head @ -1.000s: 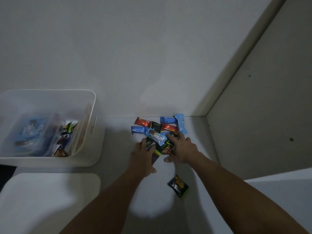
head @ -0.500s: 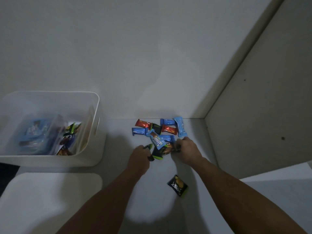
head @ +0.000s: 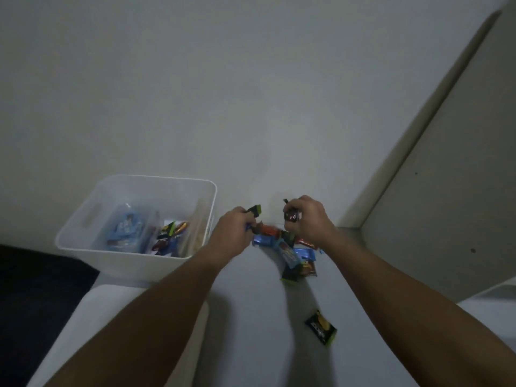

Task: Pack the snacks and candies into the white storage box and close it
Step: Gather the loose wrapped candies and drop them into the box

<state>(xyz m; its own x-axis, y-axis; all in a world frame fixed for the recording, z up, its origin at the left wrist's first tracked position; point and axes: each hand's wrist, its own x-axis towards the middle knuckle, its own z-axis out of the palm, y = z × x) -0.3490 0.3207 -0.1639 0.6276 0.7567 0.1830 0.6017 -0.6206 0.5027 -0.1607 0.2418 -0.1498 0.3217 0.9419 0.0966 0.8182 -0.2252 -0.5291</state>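
Head view is showing you kneeling or leaning over a pale grey surface (head: 251, 317), with the white translucent plastic storage box (head: 134, 263) sitting open at your left and already holding a few wrapped sweets and a clear packet. Its flat white lid (head: 92, 311) is lying just in front of the box, under your left forearm. You are in the gathering step, and packing looks well short of done: the loose heap of blue, red and dark wrapped candies (head: 290, 248) is lying between and just below your two hands. Your left hand (head: 233, 236) is curling round a small dark packet with a green end (head: 255, 211), right beside the box's near wall; your right hand (head: 305, 220) is gripping a dark wrapped candy (head: 291, 216) above the heap. Next, you are probably carrying both across over the rim and dropping them in. One black-and-green snack packet (head: 321, 327) is lying apart, nearer you.
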